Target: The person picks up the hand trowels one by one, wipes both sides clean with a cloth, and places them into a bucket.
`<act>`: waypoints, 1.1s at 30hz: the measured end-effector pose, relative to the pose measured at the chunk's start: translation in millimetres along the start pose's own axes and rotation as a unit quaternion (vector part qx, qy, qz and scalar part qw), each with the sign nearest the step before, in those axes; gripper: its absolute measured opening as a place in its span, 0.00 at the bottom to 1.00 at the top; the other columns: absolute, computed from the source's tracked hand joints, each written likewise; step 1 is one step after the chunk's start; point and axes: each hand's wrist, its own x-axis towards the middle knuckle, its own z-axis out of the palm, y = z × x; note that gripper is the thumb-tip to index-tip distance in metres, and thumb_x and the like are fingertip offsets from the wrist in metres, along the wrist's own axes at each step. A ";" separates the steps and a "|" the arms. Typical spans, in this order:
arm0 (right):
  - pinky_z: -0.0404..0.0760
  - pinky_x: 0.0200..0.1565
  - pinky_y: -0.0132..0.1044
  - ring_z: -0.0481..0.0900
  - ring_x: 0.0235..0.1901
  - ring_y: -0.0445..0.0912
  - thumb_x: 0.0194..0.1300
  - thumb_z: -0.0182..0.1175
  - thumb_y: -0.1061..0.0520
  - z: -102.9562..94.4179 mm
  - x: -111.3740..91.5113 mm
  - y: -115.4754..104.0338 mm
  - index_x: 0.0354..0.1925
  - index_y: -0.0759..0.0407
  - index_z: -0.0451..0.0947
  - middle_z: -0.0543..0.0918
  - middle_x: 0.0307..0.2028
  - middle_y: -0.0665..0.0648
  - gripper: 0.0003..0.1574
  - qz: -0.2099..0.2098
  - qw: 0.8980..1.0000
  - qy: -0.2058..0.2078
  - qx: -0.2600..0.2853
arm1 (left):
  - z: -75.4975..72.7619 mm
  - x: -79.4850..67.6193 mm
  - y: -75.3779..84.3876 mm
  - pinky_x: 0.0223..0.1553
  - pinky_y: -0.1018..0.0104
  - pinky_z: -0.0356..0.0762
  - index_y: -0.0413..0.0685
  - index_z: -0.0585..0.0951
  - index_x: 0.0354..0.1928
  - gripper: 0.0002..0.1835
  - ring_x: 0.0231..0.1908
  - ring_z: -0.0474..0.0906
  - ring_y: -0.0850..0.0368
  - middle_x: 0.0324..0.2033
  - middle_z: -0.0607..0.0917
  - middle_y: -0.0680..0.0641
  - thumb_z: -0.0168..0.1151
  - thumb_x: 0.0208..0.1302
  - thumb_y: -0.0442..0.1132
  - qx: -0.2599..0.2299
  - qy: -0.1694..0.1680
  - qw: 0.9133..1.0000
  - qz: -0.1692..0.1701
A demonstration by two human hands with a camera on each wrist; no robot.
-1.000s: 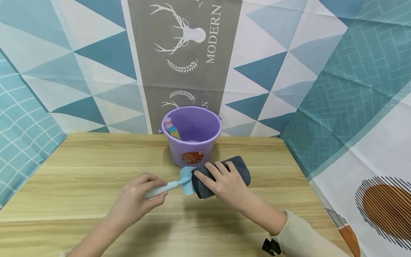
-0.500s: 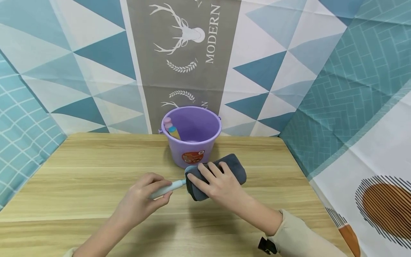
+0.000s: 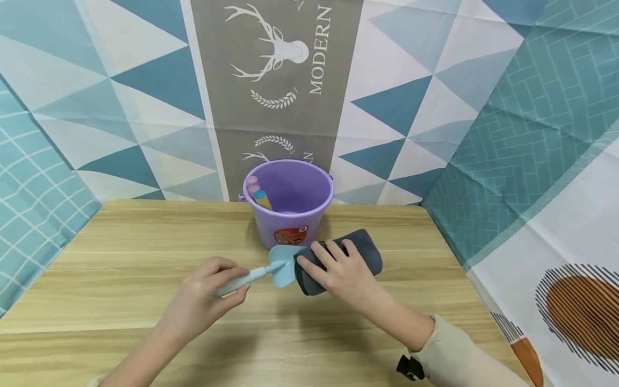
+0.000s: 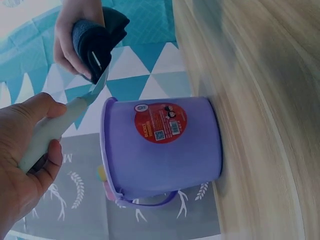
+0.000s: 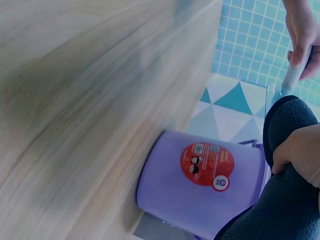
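Observation:
In the head view my left hand (image 3: 205,293) grips the pale handle of a small light-blue shovel (image 3: 284,273), pinched between thumb and fingers. My right hand (image 3: 348,279) holds a dark grey folded cloth (image 3: 365,251) from above, its fingers spread over the top. The cloth's left end lies against the shovel's blade and hides the blade's right part. Both are held above the table, in front of the bucket. From the left wrist the blade's tip meets the folded end of the cloth (image 4: 92,47). The right wrist view shows the cloth (image 5: 280,210) bent around my thumb.
A purple bucket (image 3: 266,223) with a red label stands at the table's back. Inside it, on the left, are pink-capped and blue-capped items (image 3: 260,198). The wooden table (image 3: 145,258) reaches to patterned cloth walls (image 3: 159,97).
Half a second ago the cloth covered most of the blade. Since then the cloth has slid right and the shovel left, so more of the blade shows.

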 end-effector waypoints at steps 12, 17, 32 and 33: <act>0.76 0.31 0.41 0.79 0.37 0.49 0.71 0.42 0.60 -0.6 3.3 -0.3 0.48 0.42 0.80 0.82 0.42 0.53 0.22 0.000 0.998 0.048 0.035 | -3.5 2.7 1.6 0.31 0.83 0.73 0.45 0.86 0.32 0.16 0.28 0.75 0.63 0.31 0.81 0.54 0.71 0.33 0.28 0.019 -0.008 0.998 -0.052; 0.75 0.33 0.39 0.80 0.39 0.47 0.73 0.43 0.59 1.2 6.9 -9.1 0.49 0.40 0.79 0.83 0.43 0.53 0.21 -0.022 0.996 0.057 0.060 | -0.7 5.1 5.5 0.32 0.83 0.73 0.47 0.86 0.31 0.15 0.28 0.76 0.65 0.31 0.81 0.56 0.73 0.35 0.31 0.036 -0.026 0.996 -0.079; 0.72 0.33 0.37 0.77 0.38 0.47 0.71 0.45 0.57 5.2 6.6 -12.0 0.50 0.39 0.78 0.81 0.44 0.52 0.19 -0.031 0.999 0.004 0.044 | 4.9 7.0 9.9 0.32 0.84 0.72 0.48 0.86 0.31 0.14 0.28 0.76 0.65 0.30 0.82 0.58 0.73 0.35 0.31 0.018 -0.017 0.994 -0.106; 0.72 0.33 0.37 0.77 0.38 0.47 0.71 0.44 0.57 5.4 6.0 -11.0 0.51 0.40 0.78 0.81 0.44 0.52 0.19 -0.031 0.999 0.000 0.040 | 4.6 6.7 9.6 0.32 0.84 0.72 0.48 0.86 0.31 0.14 0.28 0.76 0.65 0.30 0.82 0.58 0.73 0.35 0.30 0.017 -0.017 0.994 -0.104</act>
